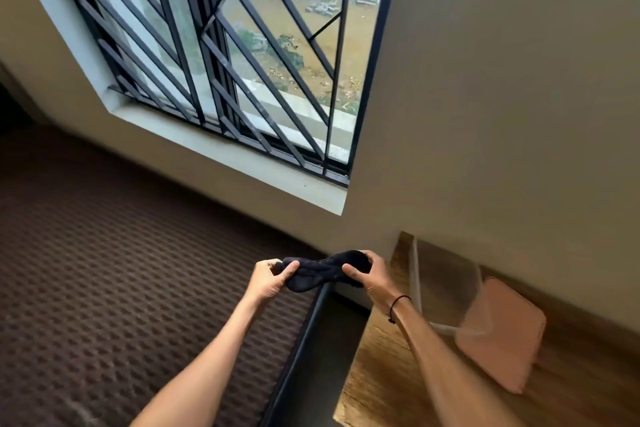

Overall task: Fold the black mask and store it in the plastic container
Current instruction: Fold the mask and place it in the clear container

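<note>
- Room: a beige wall [502,97] carries a window [242,45] fitted with dark metal bars; a brown patterned carpet [104,270] covers the floor.
- Surface: a wooden worktop [381,374] stands against the wall at the lower right of the view.
- Left hand [270,279]: fingers curled closed, thumb on top, pinching the left end of the black mask [318,270].
- Right hand [367,274]: fingers curled closed around the right end of the black mask, thumb pressed on its near face. A thin dark cord bracelet [398,305] sits on this wrist.
- Black mask: held in the air between the two hands, stretched roughly level from one to the other. Its left part bulges downward below the left thumb; its right end shows above the right hand's fingers. It touches no surface.
- Position of mask: above the edge of the carpet, just left of the worktop's far corner.
- Plastic container [446,284]: clear, open, resting on the worktop against the wall, to the right of the right hand and apart from the mask.
- Pink lid [502,333]: leaning tilted against the container's near right side, its lower edge on the worktop.
</note>
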